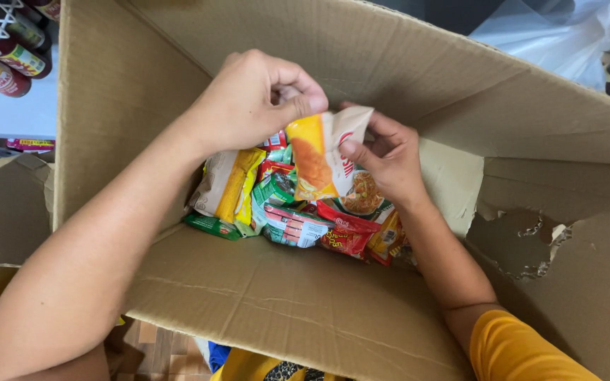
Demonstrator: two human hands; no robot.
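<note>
Both my hands reach down into a large open cardboard box (298, 303). My left hand (252, 99) pinches the top edge of a yellow, orange and white food packet (323, 152) between thumb and fingers. My right hand (386, 159) grips the same packet from its right side. The packet is raised above a pile of several small packets (291, 212) in red, green, yellow and beige lying on the box's bottom. My forearms cross the box's near flap.
The box's walls rise on all sides; its right flap has a torn patch (524, 240). Bottles with red labels (8, 70) stand on a white shelf at upper left beside a white wire rack. A white plastic bag (566, 35) lies beyond the box at upper right.
</note>
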